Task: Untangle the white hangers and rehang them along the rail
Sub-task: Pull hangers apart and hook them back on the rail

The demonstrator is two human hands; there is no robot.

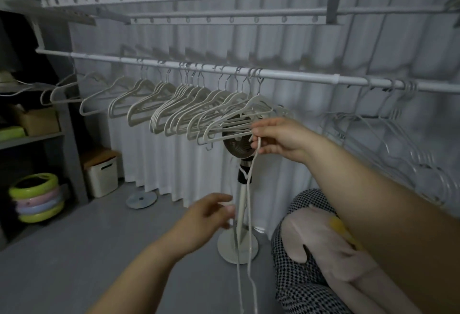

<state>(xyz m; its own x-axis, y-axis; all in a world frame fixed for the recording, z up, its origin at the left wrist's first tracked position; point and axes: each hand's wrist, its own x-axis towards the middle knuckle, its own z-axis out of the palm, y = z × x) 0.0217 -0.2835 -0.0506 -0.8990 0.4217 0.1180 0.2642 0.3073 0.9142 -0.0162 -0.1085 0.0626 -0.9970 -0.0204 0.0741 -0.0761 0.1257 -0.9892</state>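
Several white hangers (174,112) hang bunched along the white rail (286,74), crowded most tightly near its middle. My right hand (278,137) is raised beside the bottom bar of the rightmost white hanger (231,124). It pinches the top of a thin white cord (249,189) that loops down past the frame's lower edge. My left hand (211,216) is lower and blurred, its thumb and fingers closed on the same cord near the fan pole. Whether the cord is caught on the hangers is hidden by my right hand.
A pedestal fan (236,244) stands just behind the hands. Thin wire hangers (398,124) crowd the rail's right end. White curtains back the rail. A white bin (102,179), stacked coloured rings (37,199) and shelves sit left; checked cloth (293,281) lies lower right.
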